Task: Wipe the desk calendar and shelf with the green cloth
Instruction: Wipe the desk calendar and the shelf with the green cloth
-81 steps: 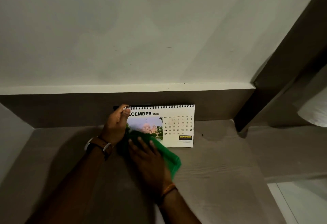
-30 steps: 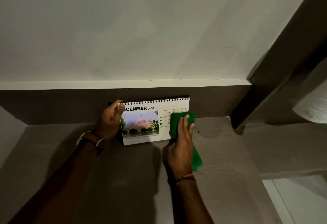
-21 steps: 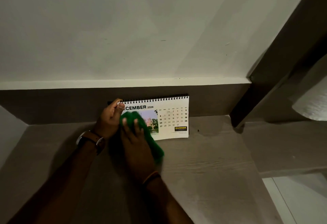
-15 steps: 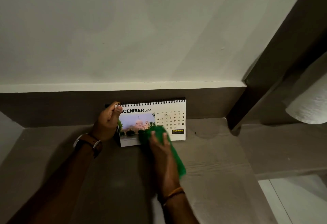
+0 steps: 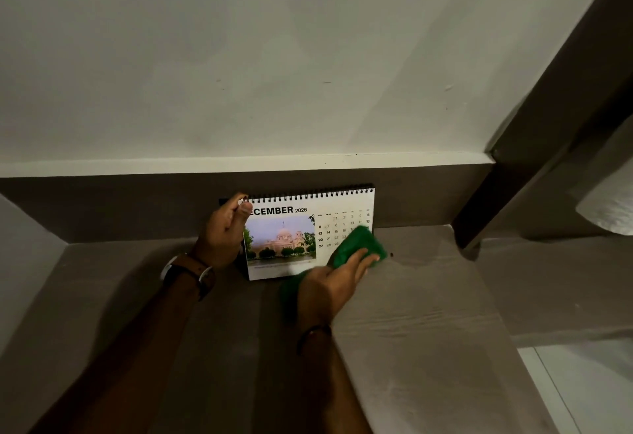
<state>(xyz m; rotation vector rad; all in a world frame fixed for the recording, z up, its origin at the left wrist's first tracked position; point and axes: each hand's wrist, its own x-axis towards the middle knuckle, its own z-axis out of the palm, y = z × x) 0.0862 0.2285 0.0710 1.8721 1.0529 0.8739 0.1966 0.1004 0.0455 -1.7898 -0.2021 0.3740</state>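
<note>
Green cloth [image 5: 358, 245] under right hand [image 5: 330, 288] fingers [image 5: 363, 259], against desk calendar [image 5: 291, 228] corner.

Dim, uneven light. Pale off-white wall [image 5: 274, 56] fills the upper frame, with a few small marks. A white ledge [image 5: 239, 166] runs along its base. Dark brown beam [image 5: 548, 125] slants at right. Lighter floor [image 5: 582, 392] visible at lower right corner.
</note>
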